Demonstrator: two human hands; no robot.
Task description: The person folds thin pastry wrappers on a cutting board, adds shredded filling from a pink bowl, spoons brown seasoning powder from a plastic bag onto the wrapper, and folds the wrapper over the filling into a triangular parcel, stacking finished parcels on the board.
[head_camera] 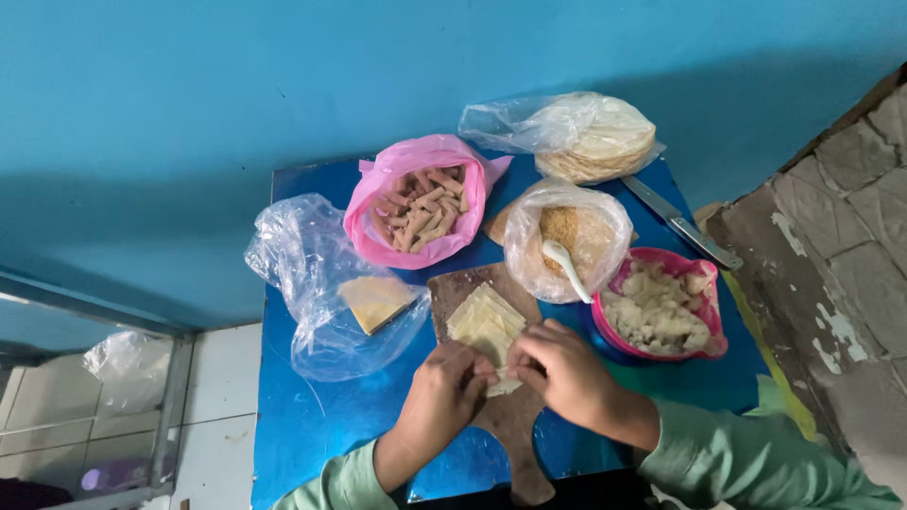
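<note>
Working over a wooden board [510, 416] on a blue table [312, 416], both hands meet at a pale square wrapper [504, 385] lying on the board's middle. Left hand [444, 392]: fingers curled inward, tips pressed onto the wrapper's left edge. Right hand [562, 368]: fingers bent and held close together, tips pinching the wrapper's right edge. Whether anything lies inside the wrapper cannot be told; the fingers hide it. Both sleeves are light green.

A fanned stack of wrappers [485, 319] lies on the board's far end, just beyond the hands and touching the one being handled.

Left of the board, a clear bag [302, 274] lies open with a flat yellowish slab [376, 300] inside. Beyond the board, a pink bag [416, 203] holds short brown sticks. To its right, a second clear bag [567, 236] holds brown crumbs and a white spoon [565, 266]. A pink bowl [661, 307] of pale lumpy filling stands right of the board, near the right hand. At the far edge, a bagged stack of round flat breads [595, 142]. A knife [680, 225] lies along the table's right edge, beside the bowl.
</note>
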